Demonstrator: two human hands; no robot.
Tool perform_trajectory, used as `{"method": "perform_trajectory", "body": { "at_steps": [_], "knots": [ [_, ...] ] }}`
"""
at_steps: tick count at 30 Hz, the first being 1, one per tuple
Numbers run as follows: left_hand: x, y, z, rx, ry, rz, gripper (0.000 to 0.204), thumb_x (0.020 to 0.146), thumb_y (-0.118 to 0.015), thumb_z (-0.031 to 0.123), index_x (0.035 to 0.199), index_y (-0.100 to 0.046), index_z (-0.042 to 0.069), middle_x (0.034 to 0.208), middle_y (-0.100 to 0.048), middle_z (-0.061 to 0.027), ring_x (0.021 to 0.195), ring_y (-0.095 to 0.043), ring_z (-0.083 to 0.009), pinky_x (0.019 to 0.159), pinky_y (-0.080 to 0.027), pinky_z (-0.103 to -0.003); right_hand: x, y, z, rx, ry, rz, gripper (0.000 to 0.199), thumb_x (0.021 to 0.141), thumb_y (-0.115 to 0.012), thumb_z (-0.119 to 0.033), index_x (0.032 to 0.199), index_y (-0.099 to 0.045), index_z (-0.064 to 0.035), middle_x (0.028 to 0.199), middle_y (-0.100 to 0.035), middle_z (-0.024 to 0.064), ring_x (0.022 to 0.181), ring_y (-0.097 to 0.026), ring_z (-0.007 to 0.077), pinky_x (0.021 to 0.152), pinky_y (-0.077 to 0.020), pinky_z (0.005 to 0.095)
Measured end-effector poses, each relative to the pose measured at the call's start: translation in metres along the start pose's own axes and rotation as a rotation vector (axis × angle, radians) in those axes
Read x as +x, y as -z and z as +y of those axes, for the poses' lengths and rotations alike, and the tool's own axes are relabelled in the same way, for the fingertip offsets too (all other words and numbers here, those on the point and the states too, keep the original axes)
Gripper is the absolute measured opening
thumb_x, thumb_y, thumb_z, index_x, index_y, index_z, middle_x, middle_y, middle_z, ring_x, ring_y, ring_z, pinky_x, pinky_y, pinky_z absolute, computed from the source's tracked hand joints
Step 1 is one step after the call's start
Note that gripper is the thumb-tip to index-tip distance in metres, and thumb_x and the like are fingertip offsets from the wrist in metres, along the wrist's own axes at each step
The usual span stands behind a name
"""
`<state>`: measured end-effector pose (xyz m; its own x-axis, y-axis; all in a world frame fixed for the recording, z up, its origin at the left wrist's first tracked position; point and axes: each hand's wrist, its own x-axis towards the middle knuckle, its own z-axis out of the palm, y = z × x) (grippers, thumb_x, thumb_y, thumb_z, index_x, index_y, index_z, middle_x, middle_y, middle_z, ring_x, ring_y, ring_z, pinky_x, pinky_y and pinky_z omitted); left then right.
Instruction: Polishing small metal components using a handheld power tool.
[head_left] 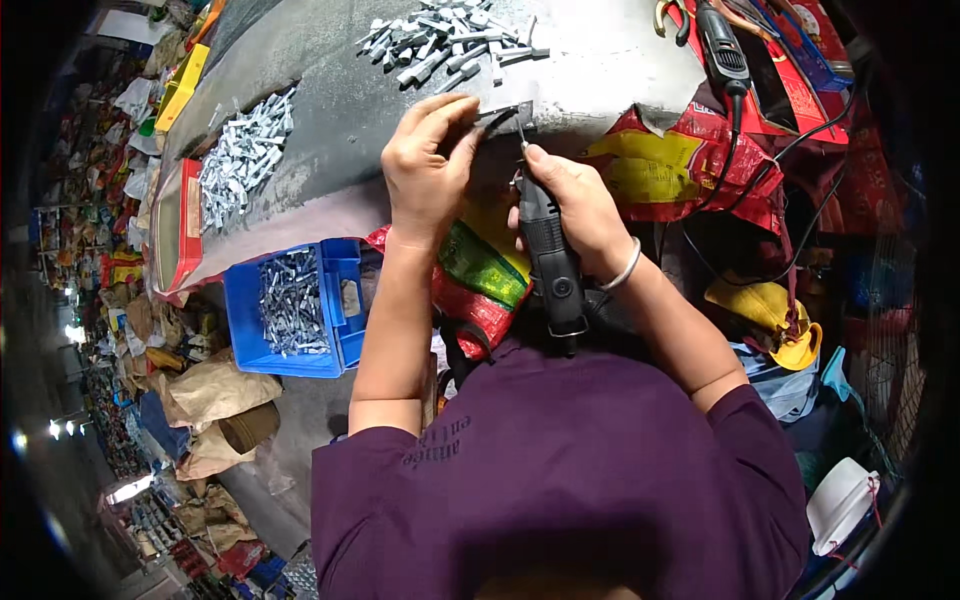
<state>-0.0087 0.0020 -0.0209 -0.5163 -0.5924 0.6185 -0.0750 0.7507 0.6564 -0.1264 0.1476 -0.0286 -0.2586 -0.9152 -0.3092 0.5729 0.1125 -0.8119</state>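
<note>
Cluttered workshop floor at left, blue plastic bin [290,305] of shiny metal pieces, dusty grey worktop [330,110], left hand [428,160] grip pinching a small flat metal part [510,116] at the worktop's edge, right hand [575,210] grip wrapped around a ribbed black rotary tool [550,262], yellow hard hat [765,318].

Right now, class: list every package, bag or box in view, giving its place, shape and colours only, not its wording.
Blue plastic bin: left of the left hand, rectangular, holding grey metal pieces.
Red printed sack: right of the right hand, crumpled, with yellow patches.
Red-and-green bag: under the forearms, crumpled.
Brown paper bags: lower left, crumpled.
</note>
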Motion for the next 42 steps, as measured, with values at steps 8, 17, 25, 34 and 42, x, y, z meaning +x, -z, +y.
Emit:
{"method": "perform_trajectory", "body": {
  "at_steps": [8, 17, 25, 34, 42],
  "knots": [
    [-0.011, -0.004, -0.012, -0.068, 0.112, 0.124, 0.017, 0.084, -0.073, -0.002, 0.1, -0.075, 0.001, 0.093, -0.07, -0.0099, 0.079, -0.064, -0.0205, 0.074, -0.052, -0.03, 0.005, -0.009, 0.001, -0.01, -0.049, -0.001, 0.042, 0.105, -0.053, -0.043, 0.092, -0.062, -0.0042, 0.067, -0.067, 0.0109, 0.046, -0.059, 0.0184, 0.044, -0.0477, 0.0276],
    [-0.011, 0.0, -0.025, -0.123, 0.169, 0.082, 0.012, 0.084, -0.071, -0.002, 0.096, -0.073, 0.0, 0.09, -0.069, -0.01, 0.078, -0.062, -0.0203, 0.072, -0.051, -0.03, 0.021, -0.029, 0.003, 0.09, -0.125, 0.008, 0.044, 0.105, -0.052, -0.044, 0.092, -0.061, -0.0033, 0.066, -0.067, 0.0116, 0.046, -0.06, 0.02, 0.043, -0.0478, 0.029],
    [-0.012, 0.002, -0.022, -0.118, 0.161, 0.075, 0.011, 0.086, -0.07, -0.002, 0.097, -0.073, 0.0, 0.091, -0.069, -0.0084, 0.078, -0.062, -0.0178, 0.073, -0.051, -0.029, 0.029, -0.034, 0.005, 0.076, -0.127, -0.012, 0.043, 0.105, -0.052, -0.044, 0.093, -0.061, -0.0035, 0.067, -0.067, 0.0118, 0.046, -0.06, 0.0205, 0.043, -0.0481, 0.0298],
    [-0.005, 0.008, -0.021, -0.1, 0.199, 0.045, 0.011, 0.085, -0.071, -0.002, 0.095, -0.073, 0.001, 0.09, -0.07, -0.0081, 0.076, -0.062, -0.0169, 0.072, -0.05, -0.028, 0.015, -0.016, -0.01, 0.013, -0.138, 0.126, 0.042, 0.105, -0.053, -0.042, 0.089, -0.06, -0.0034, 0.064, -0.066, 0.0115, 0.045, -0.059, 0.0191, 0.042, -0.0459, 0.0288],
    [0.057, 0.079, -0.051, 0.445, 0.081, 0.521, 0.014, 0.089, -0.07, 0.013, 0.099, -0.073, 0.005, 0.094, -0.073, -0.0083, 0.085, -0.064, -0.0225, 0.085, -0.049, -0.032, 0.006, -0.005, 0.007, 0.03, -0.069, 0.009, 0.043, 0.105, -0.053, -0.044, 0.092, -0.061, -0.0043, 0.066, -0.066, 0.0113, 0.045, -0.058, 0.0186, 0.043, -0.0459, 0.0282]
  ]
}}
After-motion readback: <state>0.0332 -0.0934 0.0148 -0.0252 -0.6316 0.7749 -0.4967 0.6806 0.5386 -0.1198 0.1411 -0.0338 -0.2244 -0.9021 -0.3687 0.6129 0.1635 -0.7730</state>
